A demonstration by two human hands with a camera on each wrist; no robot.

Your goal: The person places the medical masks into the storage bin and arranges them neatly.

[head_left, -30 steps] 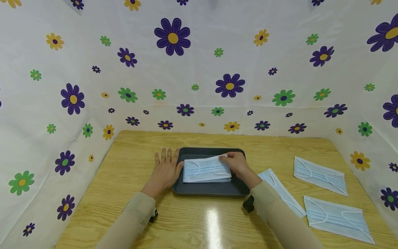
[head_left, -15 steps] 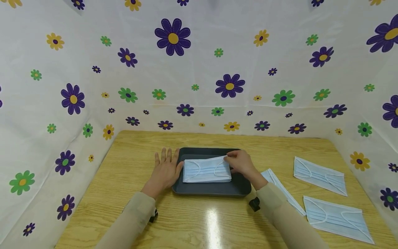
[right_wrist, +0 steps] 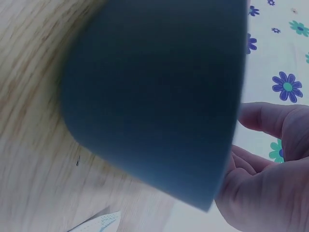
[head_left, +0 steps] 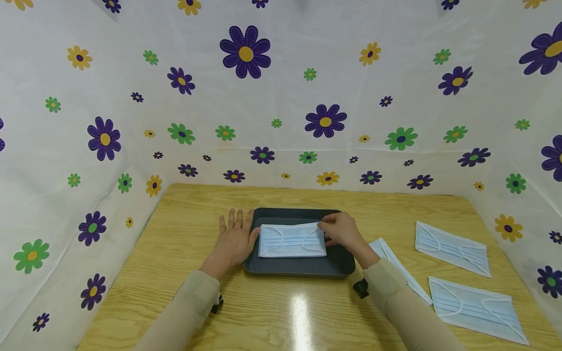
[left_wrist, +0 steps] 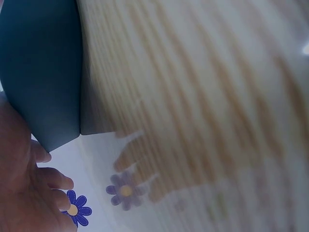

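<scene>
A small stack of light blue masks lies in the dark tray, its edges nearly lined up. My right hand pinches the stack's upper right corner between thumb and fingers; how many layers it holds cannot be told. Flat beside the tray's left end, my left hand has its fingers spread and its thumb at the rim. The left wrist view has that hand by the tray wall. In the right wrist view, the tray wall hides part of the right hand and the masks.
To the right on the wooden table lie three more masks: one slanted and partly behind the right forearm, one farther back, one nearer. A white flower-patterned cloth stands behind and at both sides.
My right hand has shifted slightly right along the stack. The top mask's raised right end has come down, and its edges lie closer to those below. The left hand has stayed in place.
</scene>
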